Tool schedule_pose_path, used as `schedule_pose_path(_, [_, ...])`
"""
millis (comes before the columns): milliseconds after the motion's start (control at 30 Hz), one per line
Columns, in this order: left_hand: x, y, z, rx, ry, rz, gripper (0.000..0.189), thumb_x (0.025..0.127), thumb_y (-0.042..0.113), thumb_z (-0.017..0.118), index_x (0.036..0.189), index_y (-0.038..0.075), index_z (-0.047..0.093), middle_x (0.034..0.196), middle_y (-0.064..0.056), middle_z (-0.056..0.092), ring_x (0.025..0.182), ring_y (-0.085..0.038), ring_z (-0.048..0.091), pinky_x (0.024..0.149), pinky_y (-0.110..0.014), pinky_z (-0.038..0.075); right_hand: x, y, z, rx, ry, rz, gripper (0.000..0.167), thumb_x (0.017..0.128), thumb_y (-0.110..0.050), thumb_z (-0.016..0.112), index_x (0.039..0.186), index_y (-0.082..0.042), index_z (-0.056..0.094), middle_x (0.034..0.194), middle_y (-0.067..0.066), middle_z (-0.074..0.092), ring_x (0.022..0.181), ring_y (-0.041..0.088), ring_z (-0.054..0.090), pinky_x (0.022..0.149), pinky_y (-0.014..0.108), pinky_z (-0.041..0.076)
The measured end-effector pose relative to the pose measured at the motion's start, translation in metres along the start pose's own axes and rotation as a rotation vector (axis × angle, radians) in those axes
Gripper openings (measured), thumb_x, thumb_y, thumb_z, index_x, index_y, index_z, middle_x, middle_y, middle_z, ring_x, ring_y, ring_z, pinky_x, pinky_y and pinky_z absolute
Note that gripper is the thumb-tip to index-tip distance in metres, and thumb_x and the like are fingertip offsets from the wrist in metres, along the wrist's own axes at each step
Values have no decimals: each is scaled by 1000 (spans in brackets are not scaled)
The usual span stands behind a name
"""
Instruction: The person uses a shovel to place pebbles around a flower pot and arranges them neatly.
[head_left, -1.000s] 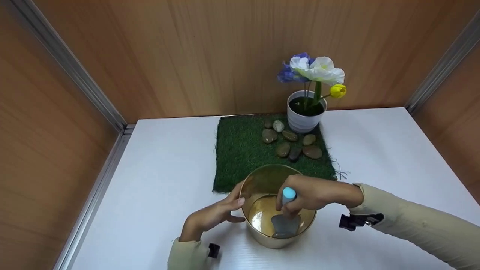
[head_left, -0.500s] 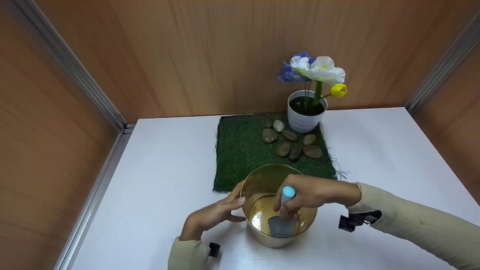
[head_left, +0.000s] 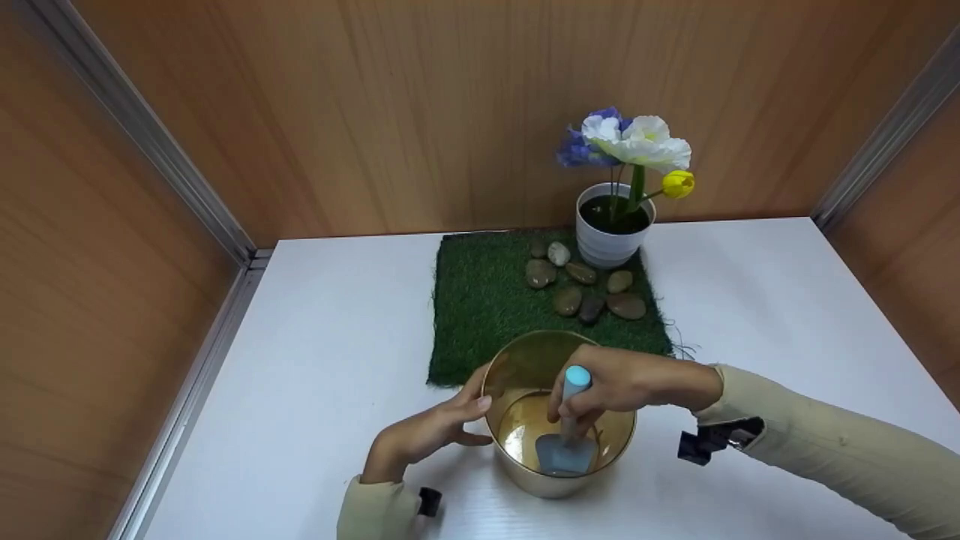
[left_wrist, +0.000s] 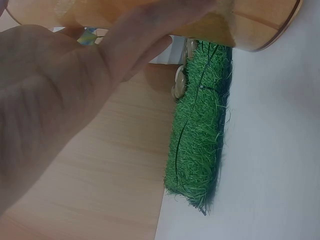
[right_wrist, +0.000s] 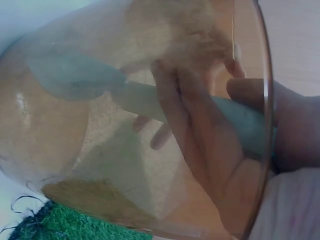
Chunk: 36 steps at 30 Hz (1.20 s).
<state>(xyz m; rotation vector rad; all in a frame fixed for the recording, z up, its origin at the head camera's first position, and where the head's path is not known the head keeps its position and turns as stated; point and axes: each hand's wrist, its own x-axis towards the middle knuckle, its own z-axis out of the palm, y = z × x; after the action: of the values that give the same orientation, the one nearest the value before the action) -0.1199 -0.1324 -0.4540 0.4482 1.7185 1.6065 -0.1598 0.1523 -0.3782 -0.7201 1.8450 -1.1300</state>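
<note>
An amber see-through bucket (head_left: pixel 559 484) stands on the white table near its front. My left hand (head_left: pixel 442 427) holds its left side from outside, with the thumb at the rim; in the left wrist view the fingers lie along the wall. Inside the bucket, my right hand (head_left: pixel 604 382) grips the pale blue handle of a small trowel (head_left: pixel 566 454). The handle's end points up and the blade is down by the floor of the bucket. In the right wrist view the trowel (right_wrist: pixel 65 75) shows through the wall. Whether the blade touches the bottom cannot be told.
Behind the bucket lies a green turf mat (head_left: pixel 476 315) bearing several smooth stones (head_left: pixel 568 301). At its back right corner stands a white flower pot (head_left: pixel 609 244) with white, purple and yellow flowers (head_left: pixel 637 142). Wooden panels (head_left: pixel 450 112) enclose the table (head_left: pixel 337 337).
The trowel blade has shifted slightly left inside the bucket, and its handle end has risen a little. My left hand and the bucket stay in place.
</note>
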Motion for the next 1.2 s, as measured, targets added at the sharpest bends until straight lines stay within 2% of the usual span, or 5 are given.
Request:
schedule_pose_path(233, [0, 0, 2, 7, 14, -8, 81, 111, 48, 39, 171, 21, -7, 176, -16, -12, 161, -44, 3, 115, -65, 42, -3, 0, -4, 38, 23, -28, 19, 104, 4, 60, 113, 14, 74, 117, 28, 74, 110, 45, 72, 84, 39, 64])
schedule_pose_path(533, [0, -1, 1, -7, -4, -2, 82, 111, 47, 38, 171, 18, -10, 176, -17, -14, 161, -44, 0, 116, -64, 41, -9, 1, -11, 97, 41, -45, 22, 106, -1, 61, 115, 14, 73, 118, 27, 74, 103, 35, 76, 86, 37, 64])
schedule_pose_path(800, [-1, -2, 1, 5, 0, -11, 82, 111, 49, 38, 171, 18, -9, 175, -23, 4, 162, -42, 4, 116, -62, 43, -17, 4, -19, 182, 57, -59, 27, 108, -5, 58, 117, 17, 71, 118, 29, 73, 97, 25, 78, 87, 37, 63])
schedule_pose_path(1033, [-1, 0, 0, -2, -6, -8, 84, 110, 51, 38, 171, 18, -10, 176, -21, -1, 162, -42, 1, 116, -63, 42, -27, 8, -26, 302, 90, -55, 31, 109, -7, 56, 121, 21, 66, 115, 26, 74, 94, 22, 79, 87, 34, 63])
schedule_pose_path(1200, [-1, -1, -1, -7, -7, -12, 85, 110, 52, 38, 171, 18, -10, 176, -19, -5, 162, -41, 0, 116, -63, 42, -35, 12, -30, 377, 99, -73, 30, 110, -6, 54, 121, 19, 67, 118, 23, 75, 95, 22, 79, 89, 35, 62])
